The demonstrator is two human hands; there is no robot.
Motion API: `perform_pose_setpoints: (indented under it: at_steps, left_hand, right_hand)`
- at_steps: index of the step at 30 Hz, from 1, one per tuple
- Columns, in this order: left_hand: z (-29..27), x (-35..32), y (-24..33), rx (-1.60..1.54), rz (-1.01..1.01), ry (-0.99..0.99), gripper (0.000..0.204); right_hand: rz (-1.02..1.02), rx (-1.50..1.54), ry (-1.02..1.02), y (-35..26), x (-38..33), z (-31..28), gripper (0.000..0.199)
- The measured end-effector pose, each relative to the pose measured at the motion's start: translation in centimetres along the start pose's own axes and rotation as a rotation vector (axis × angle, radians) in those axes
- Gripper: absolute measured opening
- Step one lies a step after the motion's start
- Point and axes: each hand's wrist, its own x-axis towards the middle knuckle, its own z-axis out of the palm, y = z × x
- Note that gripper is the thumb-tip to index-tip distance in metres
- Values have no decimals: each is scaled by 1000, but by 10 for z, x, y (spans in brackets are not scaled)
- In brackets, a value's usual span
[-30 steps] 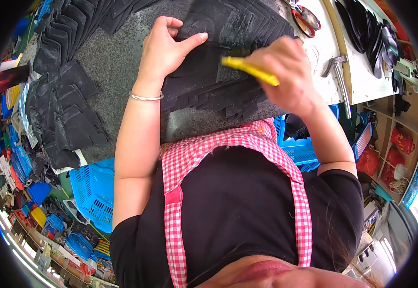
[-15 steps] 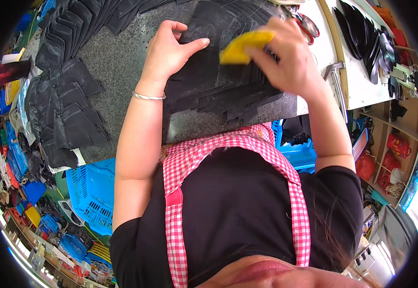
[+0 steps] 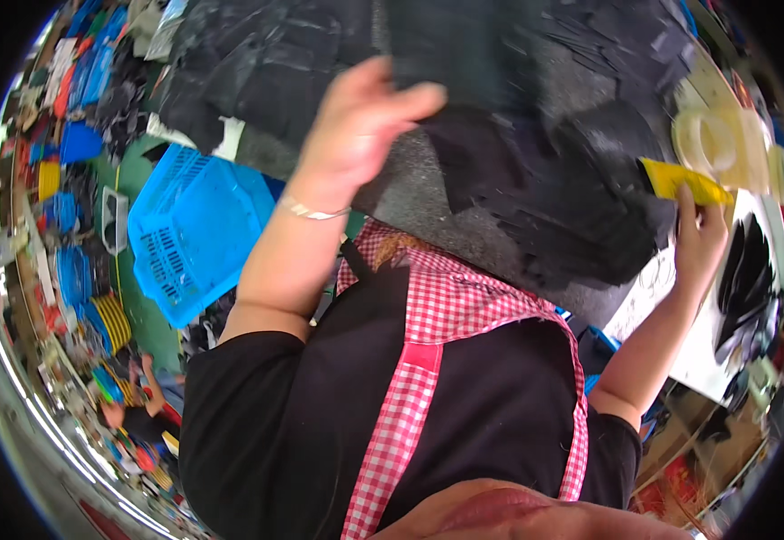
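Right hand (image 3: 699, 236) grasps a flat yellow tool (image 3: 680, 180) just above it; left hand (image 3: 360, 135), fingers loosely spread, touches blurred black sheets (image 3: 554, 207).

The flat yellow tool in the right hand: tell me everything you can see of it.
The flat yellow tool is a thin, strip-like piece, plastic by the look of it, with a dark mark at its left end. It lies roughly level, tilted slightly down to the right. The right hand pinches its right end from below, at the right edge of the stack of black cut pieces. Its far end is blurred.
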Motion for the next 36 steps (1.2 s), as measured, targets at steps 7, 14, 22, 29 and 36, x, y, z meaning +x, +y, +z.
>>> perform_pose_setpoints:
  at_steps: [7, 14, 22, 29, 36]
  left_hand:
    - [-171, -79, 51, -120, 154, 771, 20]
    - [-219, -63, 46, 1371, 239, 1011, 69]
    - [23, 36, -37, 915, 337, 62, 52]
    - [132, 72, -94, 1319, 146, -261, 86]
    - [118, 88, -111, 1156, 51, -240, 95]
  right_hand:
    - [70, -36, 37, 17, 12, -10, 35]
    - [41, -270, 411, 49, 68, -28, 38]
    - [-175, -237, 486, 72, 93, 5, 27]
    - [67, 228, 355, 98, 113, 9, 27]
    - [357, 805, 315, 130, 93, 7, 11]
